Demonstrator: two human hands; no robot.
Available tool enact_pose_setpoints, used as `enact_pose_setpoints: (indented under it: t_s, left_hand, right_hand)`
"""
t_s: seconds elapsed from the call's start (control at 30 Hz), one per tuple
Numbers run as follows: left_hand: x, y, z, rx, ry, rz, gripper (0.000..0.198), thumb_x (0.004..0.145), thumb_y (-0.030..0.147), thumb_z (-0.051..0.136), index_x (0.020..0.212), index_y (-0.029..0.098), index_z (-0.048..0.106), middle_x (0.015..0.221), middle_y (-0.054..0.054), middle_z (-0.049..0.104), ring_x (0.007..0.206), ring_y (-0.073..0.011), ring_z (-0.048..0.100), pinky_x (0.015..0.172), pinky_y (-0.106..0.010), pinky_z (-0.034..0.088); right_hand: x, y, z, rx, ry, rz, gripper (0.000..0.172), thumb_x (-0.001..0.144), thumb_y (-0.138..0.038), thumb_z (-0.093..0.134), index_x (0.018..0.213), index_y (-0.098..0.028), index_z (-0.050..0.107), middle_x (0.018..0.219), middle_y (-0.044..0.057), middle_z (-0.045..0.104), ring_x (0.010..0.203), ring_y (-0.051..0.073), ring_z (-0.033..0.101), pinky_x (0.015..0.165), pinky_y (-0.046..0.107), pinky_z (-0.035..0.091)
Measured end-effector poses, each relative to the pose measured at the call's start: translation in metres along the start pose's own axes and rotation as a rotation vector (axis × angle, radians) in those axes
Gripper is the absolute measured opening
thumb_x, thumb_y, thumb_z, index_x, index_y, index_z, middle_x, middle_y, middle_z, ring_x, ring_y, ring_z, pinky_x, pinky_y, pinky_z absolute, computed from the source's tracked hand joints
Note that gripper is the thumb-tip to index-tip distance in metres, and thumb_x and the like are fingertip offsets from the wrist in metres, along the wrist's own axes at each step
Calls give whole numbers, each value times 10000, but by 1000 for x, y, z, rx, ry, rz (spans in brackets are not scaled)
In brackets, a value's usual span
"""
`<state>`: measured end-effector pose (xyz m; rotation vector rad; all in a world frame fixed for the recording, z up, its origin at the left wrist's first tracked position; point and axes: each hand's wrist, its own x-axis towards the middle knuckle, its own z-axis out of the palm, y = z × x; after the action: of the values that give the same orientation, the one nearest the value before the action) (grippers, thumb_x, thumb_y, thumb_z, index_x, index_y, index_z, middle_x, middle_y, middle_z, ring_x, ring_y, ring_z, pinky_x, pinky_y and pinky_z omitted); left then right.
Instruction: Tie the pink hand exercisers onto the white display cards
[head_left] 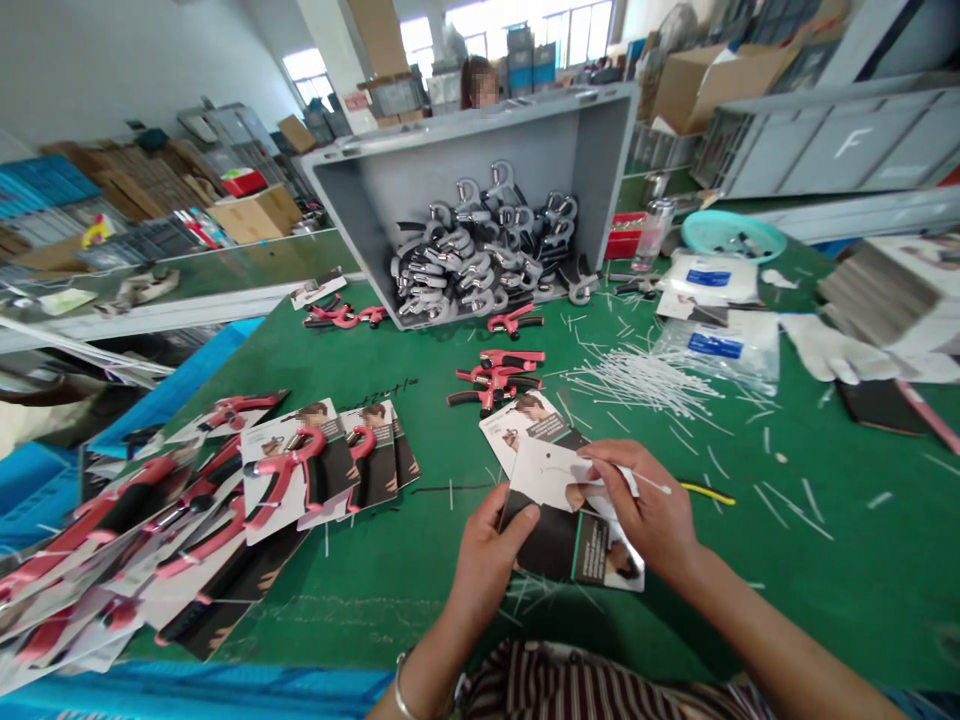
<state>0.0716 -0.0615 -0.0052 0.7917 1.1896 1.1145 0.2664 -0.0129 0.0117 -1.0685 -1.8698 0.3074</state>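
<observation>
My left hand [491, 545] grips a printed backing card [547, 545] by its left edge, thumb on top. The card is white at the top and black below, with a small hole near its upper edge. My right hand [649, 500] is pinched over the card's right side, holding a thin white cable tie [651, 482] whose head sticks out to the right. Just beyond lies another printed card [534, 410]. Behind it is a small heap of red hand grip strengtheners [499, 378] with black handles. A pile of loose white cable ties [645, 380] spreads to the right.
A grey bin [472, 130] tipped toward me holds many grey hand grip strengtheners [480, 255]. At left, carded red grip strengtheners [292, 470] lie heaped. On the right are plastic bags [724, 345], a card stack [877, 295], a white glove [832, 350] and a turquoise basin [731, 232].
</observation>
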Motion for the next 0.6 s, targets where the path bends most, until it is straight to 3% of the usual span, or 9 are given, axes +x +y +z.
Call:
enact_pose_setpoints:
  t_s: [0.2, 0.37, 0.6]
  left_hand:
    - [-3, 6, 3, 76, 10, 21, 296, 796, 322, 694, 1066, 202, 683, 1015, -38, 731, 950, -225, 651, 831, -302, 511]
    - [-2, 4, 0, 80, 43, 33, 331, 792, 332, 696, 1091, 192, 679, 1011, -48, 732, 948, -233, 649, 833, -315, 510]
    - [-3, 8, 3, 72, 50, 19, 326, 765, 331, 713, 1059, 190, 697, 974, -40, 737, 884, -219, 656, 778, -279, 509]
  right_hand:
    - [-2, -2, 5, -23, -13, -129, 275, 927, -116, 509, 1167, -232, 580, 1054, 79, 701, 1021, 226, 647, 934, 416, 505]
    - [3, -5, -5, -50, 87, -121, 289, 909, -80, 528, 1139, -248, 579, 1043, 74, 697, 1023, 228, 644, 922, 424, 504]
    - [-1, -5, 3, -31, 11, -130, 296, 929, -100, 499, 1180, -245, 561, 1049, 80, 700, 1017, 230, 649, 925, 438, 512]
